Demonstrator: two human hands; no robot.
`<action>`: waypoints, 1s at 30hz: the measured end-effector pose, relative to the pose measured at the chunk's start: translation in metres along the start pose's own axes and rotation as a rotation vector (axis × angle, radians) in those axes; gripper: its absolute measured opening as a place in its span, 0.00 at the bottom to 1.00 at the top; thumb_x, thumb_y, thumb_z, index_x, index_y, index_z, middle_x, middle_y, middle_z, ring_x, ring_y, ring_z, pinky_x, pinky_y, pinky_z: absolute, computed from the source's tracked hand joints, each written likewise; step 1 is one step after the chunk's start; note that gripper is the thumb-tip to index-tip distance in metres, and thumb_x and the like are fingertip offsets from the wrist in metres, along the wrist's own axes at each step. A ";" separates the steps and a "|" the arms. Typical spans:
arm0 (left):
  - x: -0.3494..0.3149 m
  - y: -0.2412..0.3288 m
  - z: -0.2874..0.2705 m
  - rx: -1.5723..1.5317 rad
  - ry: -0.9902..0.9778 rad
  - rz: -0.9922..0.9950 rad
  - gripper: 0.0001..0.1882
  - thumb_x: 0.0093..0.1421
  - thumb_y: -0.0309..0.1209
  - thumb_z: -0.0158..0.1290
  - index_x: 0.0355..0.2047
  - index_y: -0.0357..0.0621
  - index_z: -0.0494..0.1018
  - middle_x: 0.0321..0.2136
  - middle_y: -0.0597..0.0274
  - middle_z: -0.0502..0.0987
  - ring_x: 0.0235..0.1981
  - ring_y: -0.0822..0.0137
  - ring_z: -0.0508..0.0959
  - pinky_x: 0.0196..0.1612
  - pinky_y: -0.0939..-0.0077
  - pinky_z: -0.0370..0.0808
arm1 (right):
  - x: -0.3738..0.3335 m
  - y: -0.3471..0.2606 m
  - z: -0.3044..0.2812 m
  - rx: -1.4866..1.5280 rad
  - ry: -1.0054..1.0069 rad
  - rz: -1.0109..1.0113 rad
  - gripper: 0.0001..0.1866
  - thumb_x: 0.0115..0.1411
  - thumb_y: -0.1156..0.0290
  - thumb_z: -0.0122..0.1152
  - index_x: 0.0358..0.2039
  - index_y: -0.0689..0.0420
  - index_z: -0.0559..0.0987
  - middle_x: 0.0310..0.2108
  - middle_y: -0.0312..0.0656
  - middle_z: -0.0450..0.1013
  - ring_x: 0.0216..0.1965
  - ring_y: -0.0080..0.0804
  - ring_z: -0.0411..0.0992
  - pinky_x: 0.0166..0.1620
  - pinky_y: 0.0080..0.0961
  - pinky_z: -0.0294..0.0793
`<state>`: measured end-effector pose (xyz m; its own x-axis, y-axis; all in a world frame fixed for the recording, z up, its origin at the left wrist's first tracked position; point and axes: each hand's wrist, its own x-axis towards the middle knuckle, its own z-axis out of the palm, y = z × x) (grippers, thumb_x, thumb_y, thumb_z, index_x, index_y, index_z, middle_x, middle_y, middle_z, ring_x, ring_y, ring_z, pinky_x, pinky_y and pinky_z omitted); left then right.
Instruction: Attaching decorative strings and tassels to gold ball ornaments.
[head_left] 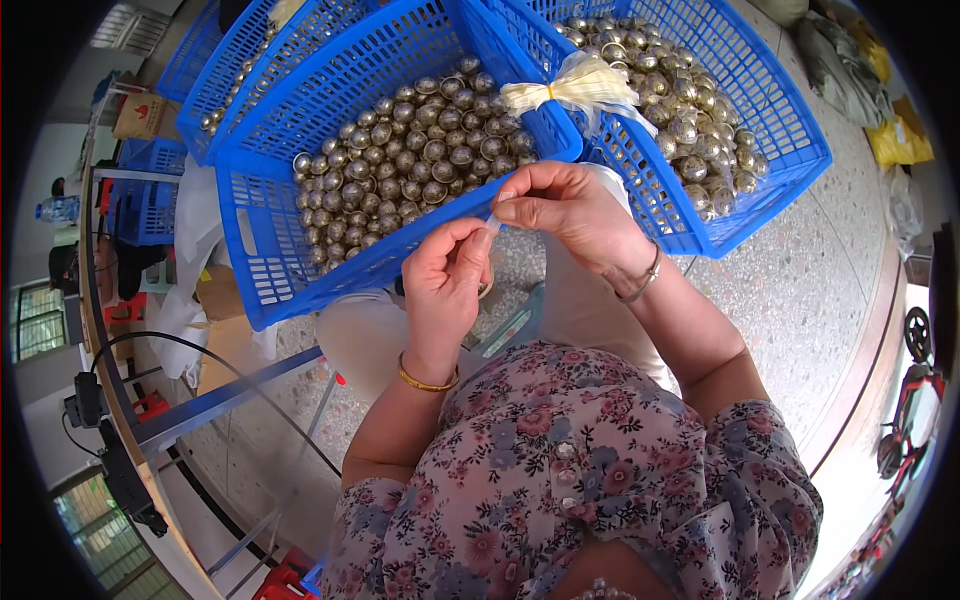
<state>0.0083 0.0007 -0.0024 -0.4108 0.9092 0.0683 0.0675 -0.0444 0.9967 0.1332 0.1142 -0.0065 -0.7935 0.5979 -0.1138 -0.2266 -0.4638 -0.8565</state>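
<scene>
My left hand (447, 285) and my right hand (565, 212) meet in front of me, each with thumb and forefinger pinched together. Between their fingertips is a small whitish, translucent piece (494, 222), too small to name. Part of a thin tan curved edge shows beneath the left fingers. Just beyond the hands stands a blue plastic basket (262, 240) holding many round, gold-silver metal balls (415, 150). A bundle of cream strips (575, 88), tied with a yellow band, lies across the rims of this basket and its right neighbour.
The second blue basket (770, 205) at the right holds larger metal balls (685, 110), partly in clear plastic. More blue baskets stand at the far left. A metal-framed table (165, 425) with a black cable is on my left. Speckled floor (800, 270) stretches to the right.
</scene>
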 end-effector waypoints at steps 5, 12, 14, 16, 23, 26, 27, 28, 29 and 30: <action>-0.002 -0.001 -0.003 0.013 0.010 -0.008 0.05 0.59 0.25 0.50 0.31 0.35 0.72 0.16 0.72 0.67 0.16 0.83 0.64 0.19 0.89 0.60 | 0.003 0.001 -0.001 -0.092 -0.019 -0.042 0.05 0.55 0.78 0.57 0.33 0.62 0.77 0.31 0.34 0.74 0.35 0.19 0.70 0.42 0.16 0.69; -0.005 -0.005 -0.012 0.118 0.012 0.077 0.05 0.59 0.24 0.50 0.32 0.35 0.72 0.18 0.71 0.68 0.17 0.83 0.64 0.19 0.89 0.61 | 0.006 -0.004 0.002 -0.242 -0.041 -0.037 0.04 0.56 0.77 0.56 0.32 0.62 0.77 0.31 0.34 0.74 0.34 0.17 0.70 0.40 0.15 0.69; -0.006 -0.005 -0.013 0.102 0.003 0.085 0.05 0.59 0.24 0.50 0.33 0.34 0.72 0.19 0.71 0.68 0.17 0.83 0.64 0.19 0.89 0.61 | 0.006 -0.006 0.001 -0.350 -0.076 -0.050 0.04 0.56 0.77 0.56 0.31 0.62 0.77 0.30 0.33 0.73 0.31 0.15 0.69 0.36 0.13 0.68; -0.008 -0.004 -0.013 0.089 0.024 0.069 0.04 0.58 0.24 0.50 0.33 0.35 0.72 0.19 0.71 0.68 0.18 0.83 0.64 0.20 0.89 0.61 | 0.005 -0.009 0.004 -0.409 -0.073 -0.064 0.04 0.56 0.77 0.56 0.31 0.62 0.77 0.29 0.32 0.73 0.29 0.14 0.67 0.33 0.13 0.67; -0.006 -0.008 -0.018 0.049 -0.170 0.006 0.12 0.61 0.34 0.48 0.30 0.36 0.72 0.20 0.70 0.69 0.21 0.81 0.65 0.23 0.89 0.62 | 0.001 -0.007 0.007 -0.879 0.043 -0.513 0.03 0.51 0.81 0.55 0.28 0.62 0.76 0.23 0.36 0.69 0.23 0.22 0.66 0.28 0.17 0.65; 0.001 -0.013 -0.015 -0.161 -0.128 -0.180 0.16 0.62 0.39 0.46 0.30 0.38 0.73 0.21 0.69 0.70 0.20 0.81 0.65 0.22 0.86 0.62 | -0.001 0.003 0.015 -1.061 -0.038 -0.853 0.05 0.47 0.81 0.57 0.27 0.61 0.76 0.24 0.38 0.69 0.24 0.31 0.67 0.29 0.23 0.66; 0.004 -0.013 -0.012 -0.393 -0.067 -0.271 0.15 0.62 0.39 0.47 0.30 0.38 0.74 0.22 0.68 0.70 0.20 0.80 0.66 0.22 0.85 0.62 | -0.002 0.007 0.018 -1.058 -0.040 -0.854 0.05 0.47 0.81 0.57 0.27 0.61 0.76 0.24 0.38 0.69 0.24 0.31 0.67 0.29 0.23 0.66; 0.005 -0.010 -0.008 -0.530 -0.005 -0.296 0.09 0.60 0.30 0.48 0.29 0.37 0.73 0.25 0.66 0.71 0.22 0.79 0.68 0.24 0.84 0.65 | -0.003 0.011 0.022 -1.076 -0.012 -0.944 0.05 0.45 0.81 0.58 0.26 0.60 0.75 0.24 0.39 0.69 0.25 0.33 0.68 0.29 0.26 0.66; 0.010 -0.003 -0.003 -0.528 -0.008 -0.298 0.09 0.60 0.30 0.48 0.29 0.37 0.73 0.25 0.66 0.71 0.22 0.79 0.68 0.24 0.84 0.65 | -0.003 0.014 0.022 -1.095 0.020 -1.032 0.06 0.44 0.80 0.59 0.25 0.60 0.75 0.24 0.39 0.69 0.25 0.35 0.68 0.29 0.29 0.66; 0.014 0.002 0.001 -0.544 0.056 -0.288 0.05 0.57 0.24 0.46 0.27 0.37 0.72 0.27 0.64 0.71 0.24 0.78 0.69 0.26 0.83 0.66 | -0.004 0.015 0.021 -1.138 0.021 -1.087 0.08 0.43 0.80 0.61 0.26 0.61 0.75 0.23 0.39 0.69 0.25 0.33 0.68 0.28 0.28 0.64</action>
<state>0.0033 0.0135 0.0005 -0.3913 0.8938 -0.2192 -0.5206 -0.0186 0.8536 0.1212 0.0914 -0.0080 -0.5302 0.3175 0.7862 -0.1258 0.8876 -0.4432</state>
